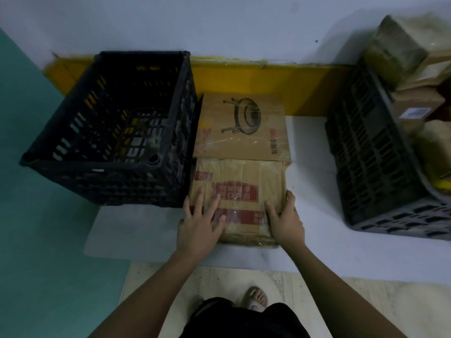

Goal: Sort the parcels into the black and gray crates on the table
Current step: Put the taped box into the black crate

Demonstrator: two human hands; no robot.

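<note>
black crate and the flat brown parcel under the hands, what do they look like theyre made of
Black lattice crate: likely rigid moulded plastic, matte, judging by its uniform slotted walls and thick rim. Flat brown parcel with red print: looks like cardboard, with a glossy clear film or tape over it, shown by shiny wrinkled highlights. The left hand rests on it; the right hand grips its edge.

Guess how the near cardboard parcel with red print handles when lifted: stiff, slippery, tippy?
Near cardboard parcel looks flat and boxy, so probably stiff and unlikely to roll or tip. Glossy clear tape across its top may be slick. Left hand and right hand both sit on it, hinting it is bulky.
</note>
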